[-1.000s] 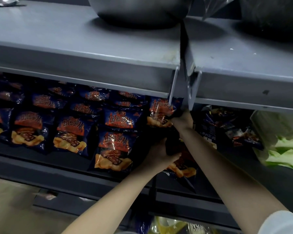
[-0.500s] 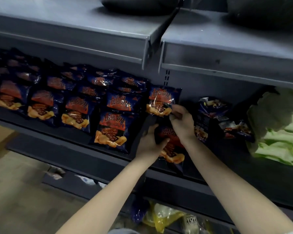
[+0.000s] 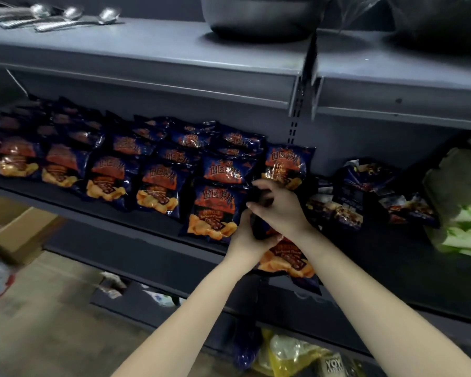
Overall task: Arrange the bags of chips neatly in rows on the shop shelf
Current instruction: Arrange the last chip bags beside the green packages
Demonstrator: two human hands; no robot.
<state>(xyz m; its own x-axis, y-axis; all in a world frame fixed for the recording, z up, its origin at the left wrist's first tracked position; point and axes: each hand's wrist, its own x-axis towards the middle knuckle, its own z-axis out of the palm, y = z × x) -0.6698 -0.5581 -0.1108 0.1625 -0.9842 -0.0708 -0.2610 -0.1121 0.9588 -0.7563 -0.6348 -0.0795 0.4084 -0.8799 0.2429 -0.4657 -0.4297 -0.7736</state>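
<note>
Chip bag (image 3: 290,261) at shelf (image 3: 392,257) front edge. Left hand (image 3: 249,239) fingers curl round its side; right hand (image 3: 282,212) fingers pinch top.

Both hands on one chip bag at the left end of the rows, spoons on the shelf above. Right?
Not the left end. The head view shows the left hand and right hand holding the chip bag at the right end of the rows; spoons lie on the shelf above.
</note>
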